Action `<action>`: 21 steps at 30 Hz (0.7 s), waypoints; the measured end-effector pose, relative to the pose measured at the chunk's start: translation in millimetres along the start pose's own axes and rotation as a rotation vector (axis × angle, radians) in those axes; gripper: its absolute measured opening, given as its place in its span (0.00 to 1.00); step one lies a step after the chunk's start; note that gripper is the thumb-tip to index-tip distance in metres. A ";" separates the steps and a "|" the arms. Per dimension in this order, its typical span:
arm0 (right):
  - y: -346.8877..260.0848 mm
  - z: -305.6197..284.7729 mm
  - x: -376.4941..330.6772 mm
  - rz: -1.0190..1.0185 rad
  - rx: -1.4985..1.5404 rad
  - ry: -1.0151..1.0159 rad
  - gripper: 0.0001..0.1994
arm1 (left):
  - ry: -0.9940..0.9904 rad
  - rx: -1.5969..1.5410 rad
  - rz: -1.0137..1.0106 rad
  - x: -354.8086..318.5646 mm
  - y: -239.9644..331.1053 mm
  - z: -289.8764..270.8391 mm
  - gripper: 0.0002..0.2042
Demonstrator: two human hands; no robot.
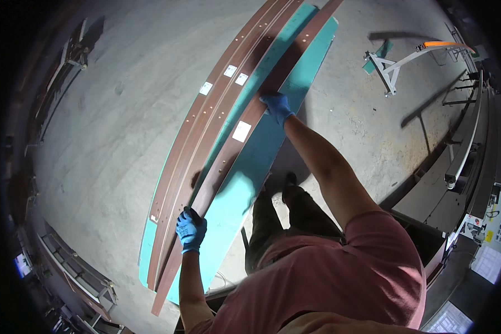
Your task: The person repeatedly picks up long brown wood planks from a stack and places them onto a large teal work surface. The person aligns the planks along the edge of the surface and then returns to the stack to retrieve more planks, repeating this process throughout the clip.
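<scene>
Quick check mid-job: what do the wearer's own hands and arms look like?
The left hand wears a blue, close-fitting work glove with black near the fingertips. The right hand wears a matching blue glove. Both forearms are bare below short, dusty-red fabric sleeves.

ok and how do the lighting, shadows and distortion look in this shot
Head view: wide-angle bending grows toward the black rim; head view: dark shadows cross the long brown boards and flat turquoise work surface, while a white rectangular label looks bright; head view: the blue-gloved left hand and blue-gloved right hand look fairly sharp.
</scene>
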State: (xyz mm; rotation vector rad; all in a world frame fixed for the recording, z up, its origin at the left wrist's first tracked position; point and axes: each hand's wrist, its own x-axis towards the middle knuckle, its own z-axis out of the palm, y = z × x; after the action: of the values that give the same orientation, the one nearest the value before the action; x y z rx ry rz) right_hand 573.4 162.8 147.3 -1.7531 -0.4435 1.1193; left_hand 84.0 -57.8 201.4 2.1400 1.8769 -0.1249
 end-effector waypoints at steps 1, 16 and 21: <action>13.0 7.4 20.0 -0.013 0.016 -0.008 0.10 | 0.029 0.001 0.012 12.0 -3.3 11.8 0.33; 75.3 94.8 169.5 0.272 -0.042 -0.044 0.12 | -0.013 0.097 -0.082 102.0 -7.6 111.7 0.39; 97.3 115.4 189.7 0.297 -0.105 -0.165 0.08 | -0.018 0.041 -0.220 120.4 7.2 103.3 0.24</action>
State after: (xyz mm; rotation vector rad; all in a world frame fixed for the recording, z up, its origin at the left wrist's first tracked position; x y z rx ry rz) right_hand 555.3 314.0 -41.4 -1.8675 -0.3533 1.4813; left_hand 121.7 28.3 73.4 1.9445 2.1117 -0.2303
